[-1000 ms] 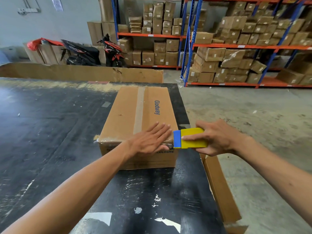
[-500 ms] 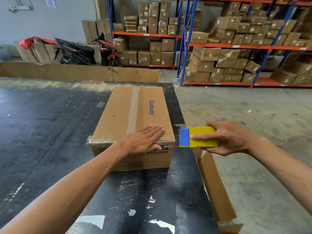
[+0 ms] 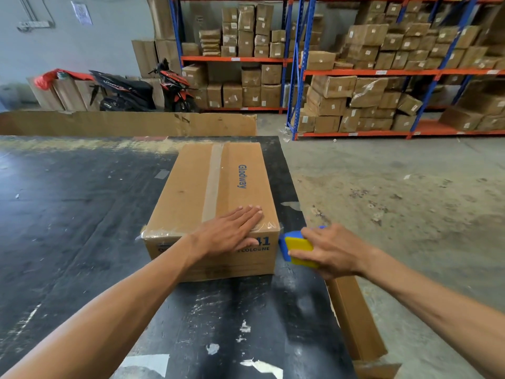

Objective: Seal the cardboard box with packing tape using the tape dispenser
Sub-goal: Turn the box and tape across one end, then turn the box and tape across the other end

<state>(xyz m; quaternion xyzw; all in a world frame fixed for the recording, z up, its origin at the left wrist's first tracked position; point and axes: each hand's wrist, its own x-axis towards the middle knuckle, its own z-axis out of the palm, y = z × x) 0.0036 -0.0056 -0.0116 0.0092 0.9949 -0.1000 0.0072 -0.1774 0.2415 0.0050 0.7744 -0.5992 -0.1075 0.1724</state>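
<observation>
A brown cardboard box [image 3: 191,192] printed "Glodway" lies on the black table [image 3: 82,214], near its right edge. A strip of tape [image 3: 213,181] runs along the top seam, and clear tape covers the near top edge. My left hand [image 3: 232,231] lies flat on the box's near right corner, fingers together, thumb over the front face. My right hand [image 3: 330,250] grips a yellow and blue tape dispenser [image 3: 295,247] just beside the box's near right corner, tilted down against the right side.
A cardboard piece [image 3: 355,318] leans against the table's right side below my right arm. A long cardboard sheet [image 3: 128,123] stands along the table's far edge. Blue and orange racks [image 3: 300,69] of cartons and a parked motorbike [image 3: 142,88] stand beyond the concrete floor.
The dispenser has moved from level with the box top, off to the right, back to the box's corner and tilted downward. My left hand has stayed pressed on the corner.
</observation>
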